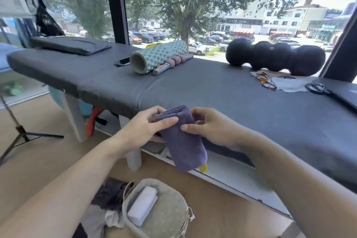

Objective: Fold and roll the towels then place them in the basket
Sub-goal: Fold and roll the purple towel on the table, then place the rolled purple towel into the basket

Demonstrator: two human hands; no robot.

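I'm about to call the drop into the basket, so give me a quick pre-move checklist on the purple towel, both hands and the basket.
1. Purple towel rolled: ok, it reads as a compact roll.
2. Left hand holding the roll: ok, fingers curl round its upper end.
3. Right hand holding the roll: ok, thumb and fingers grip its side.
4. Basket reachable: ok, on the floor below the hands, mouth up.
5. Room in basket: ok, only one white towel roll lies inside.
6. Roll's loose end tucked: cannot tell.
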